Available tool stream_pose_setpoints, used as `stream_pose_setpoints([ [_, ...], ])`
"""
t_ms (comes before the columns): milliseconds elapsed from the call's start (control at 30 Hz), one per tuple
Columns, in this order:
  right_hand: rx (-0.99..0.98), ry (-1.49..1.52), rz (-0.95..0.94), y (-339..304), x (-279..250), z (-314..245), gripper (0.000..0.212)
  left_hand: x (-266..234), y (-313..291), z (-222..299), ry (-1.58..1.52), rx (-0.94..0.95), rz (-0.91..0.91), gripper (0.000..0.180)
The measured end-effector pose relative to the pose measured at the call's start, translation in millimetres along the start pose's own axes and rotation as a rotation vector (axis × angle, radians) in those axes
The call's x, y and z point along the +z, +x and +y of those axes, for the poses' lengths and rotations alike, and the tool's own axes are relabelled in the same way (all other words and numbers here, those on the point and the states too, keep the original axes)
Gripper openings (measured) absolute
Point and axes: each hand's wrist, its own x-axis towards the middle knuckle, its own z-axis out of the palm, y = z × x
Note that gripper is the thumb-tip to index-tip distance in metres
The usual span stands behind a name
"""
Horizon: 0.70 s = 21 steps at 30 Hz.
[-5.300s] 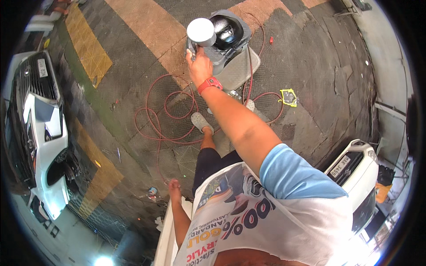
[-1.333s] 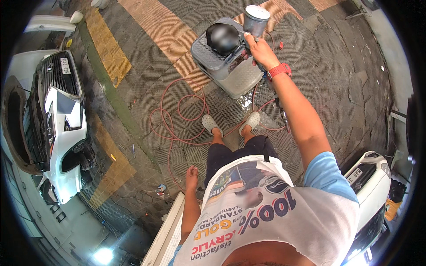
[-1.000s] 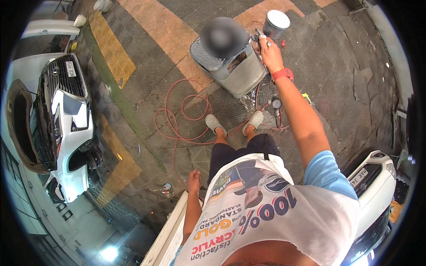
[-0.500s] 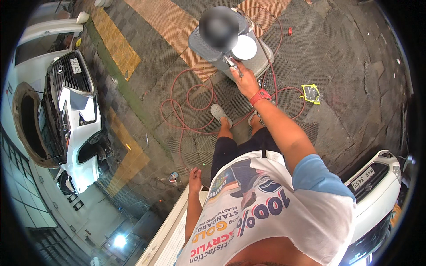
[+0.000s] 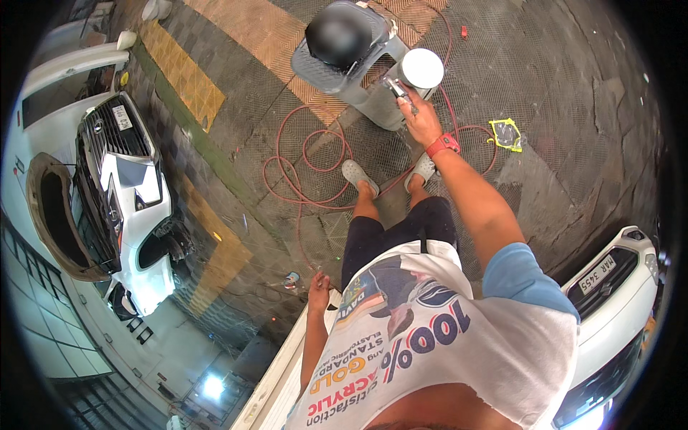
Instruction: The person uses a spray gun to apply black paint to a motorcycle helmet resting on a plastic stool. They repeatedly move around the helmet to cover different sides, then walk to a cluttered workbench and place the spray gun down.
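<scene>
My right hand [image 5: 421,118], with a red watch at the wrist, is wrapped round a metal spray gun [image 5: 395,89]. The gun carries a cup with a round white lid [image 5: 422,69]. Just beyond and to its left is a grey moulded piece [image 5: 380,104] with a gap in it, and a blurred dark round object [image 5: 338,34] sits on top. Whether the gun touches the grey piece cannot be told. Down by my left side, my left hand [image 5: 319,288] hangs with its fingers loosely bent and apart, nothing visible in it.
A red hose [image 5: 315,204] lies in loops on the matted floor around my feet. A yellow-edged clear sheet [image 5: 506,135] lies to the right. One white car [image 5: 136,193] with its hood raised stands left; another white car [image 5: 609,287] is at lower right.
My right hand has moved right and slightly nearer with the spray gun, whose white lid now sits farther right of the dark round object. My left hand has barely shifted.
</scene>
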Motion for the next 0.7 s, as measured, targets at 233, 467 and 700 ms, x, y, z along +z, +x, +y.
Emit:
stream_pose_setpoints([
  [233, 0.043, 0.044, -0.09, 35, -13, 0, 0.049, -12, 1, 37, 0.052, 0.063, 0.003, 0.059],
  [467, 0.111, 0.148, 0.006, 97, -51, -30, 0.049, -4, -8, 63, -0.006, 0.075, 0.02, 0.057],
  [700, 0.198, 0.135, -0.064, 156, -68, -62, 0.057, 6, -1, 24, 0.02, 0.134, -0.042, 0.059],
])
